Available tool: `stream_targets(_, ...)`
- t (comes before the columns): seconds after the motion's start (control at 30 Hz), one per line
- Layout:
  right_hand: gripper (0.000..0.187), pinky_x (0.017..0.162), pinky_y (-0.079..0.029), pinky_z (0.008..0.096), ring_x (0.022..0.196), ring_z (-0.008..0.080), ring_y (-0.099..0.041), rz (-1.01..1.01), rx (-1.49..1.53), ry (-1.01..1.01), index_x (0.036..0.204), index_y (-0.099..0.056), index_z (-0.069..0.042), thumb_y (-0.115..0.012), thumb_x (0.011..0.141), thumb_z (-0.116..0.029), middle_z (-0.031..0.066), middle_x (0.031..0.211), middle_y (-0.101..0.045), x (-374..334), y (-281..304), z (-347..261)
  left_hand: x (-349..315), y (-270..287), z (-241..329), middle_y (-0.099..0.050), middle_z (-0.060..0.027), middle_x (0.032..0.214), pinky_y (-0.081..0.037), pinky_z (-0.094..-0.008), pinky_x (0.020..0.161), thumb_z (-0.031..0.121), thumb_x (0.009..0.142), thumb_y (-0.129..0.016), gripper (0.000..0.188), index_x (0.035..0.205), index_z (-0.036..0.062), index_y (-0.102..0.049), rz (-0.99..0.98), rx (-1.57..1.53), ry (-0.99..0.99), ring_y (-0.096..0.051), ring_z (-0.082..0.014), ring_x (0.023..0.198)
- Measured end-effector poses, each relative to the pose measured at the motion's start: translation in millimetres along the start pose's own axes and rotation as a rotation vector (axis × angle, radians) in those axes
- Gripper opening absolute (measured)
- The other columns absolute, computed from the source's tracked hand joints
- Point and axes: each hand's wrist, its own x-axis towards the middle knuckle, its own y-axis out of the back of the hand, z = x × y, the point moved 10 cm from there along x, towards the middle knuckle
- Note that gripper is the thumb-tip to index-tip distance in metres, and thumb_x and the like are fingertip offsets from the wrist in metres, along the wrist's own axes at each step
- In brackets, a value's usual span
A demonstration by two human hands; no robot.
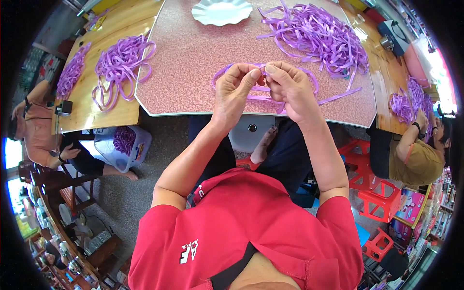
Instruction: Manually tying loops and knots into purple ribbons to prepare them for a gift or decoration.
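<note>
Near the front edge of the pink speckled table (183, 72), my left hand (233, 92) and my right hand (291, 89) meet. Thumb and fingertips of each are pinched together on a narrow purple ribbon (340, 96). Loops of it curve out on both sides of the hands, and a loose end trails off to the right. The exact spot between my fingertips is too small to make out. Beyond my right hand lies a large tangled pile of purple ribbon (321, 36). A white scalloped plate (222, 13) stands at the far side of the table.
Wooden tables adjoin both sides, with ribbon heaps (121, 60) on the left one and more (402, 107) on the right. One person (38, 121) sits at left, another (418, 154) at right. A clear tub (108, 147) and red stools (382, 200) stand on the floor.
</note>
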Motion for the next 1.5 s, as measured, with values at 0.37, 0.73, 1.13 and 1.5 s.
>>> stream_targets(0.37,0.014,0.045,-0.026,0.0167,0.052,-0.0016,-0.035,0.128,-0.229,0.136,0.099,-0.064,-0.005,-0.065,0.095,-0.018,-0.0078,0.070,-0.051,-3,3,-6,1,1,-12,-0.062,-0.0031,0.092,-0.047,-0.0251,0.079,0.017,0.098,-0.060,0.016,0.105,0.0024,-0.059,-0.011,-0.090,0.040,-0.058,-0.0098,0.085)
stream_targets(0.73,0.014,0.044,-0.026,0.0162,0.052,-0.0010,-0.038,-0.052,0.140,-0.090,0.094,-0.065,-0.006,-0.063,0.096,-0.019,-0.0046,0.073,-0.056,-2,-3,8,-1,-5,16,-0.059,-0.0039,0.093,-0.048,-0.0270,0.078,0.009,0.095,-0.063,0.015,0.108,0.0034,-0.057,0.076,0.094,-0.207,-0.057,-0.0117,0.087)
stream_targets(1.13,0.021,0.041,-0.025,0.0150,0.051,-0.0015,-0.034,-0.028,0.321,-0.228,0.088,-0.062,-0.006,-0.057,0.099,-0.023,-0.0072,0.070,-0.051,-3,-10,21,-21,-26,67,-0.060,-0.0021,0.089,-0.039,-0.0370,0.078,0.008,0.076,-0.075,0.022,0.095,0.0124,-0.064,0.147,1.060,-0.933,-0.058,-0.0213,0.084)
stream_targets(1.5,0.013,0.044,-0.029,0.0149,0.054,-0.0019,-0.041,0.066,-0.051,0.002,0.097,-0.065,-0.005,-0.063,0.096,-0.018,-0.0015,0.081,-0.063,-2,5,1,-9,-25,63,-0.059,-0.0064,0.090,-0.041,-0.0370,0.080,0.003,0.074,-0.072,0.023,0.093,0.0093,-0.058,0.049,1.018,-0.781,-0.058,-0.0248,0.085)
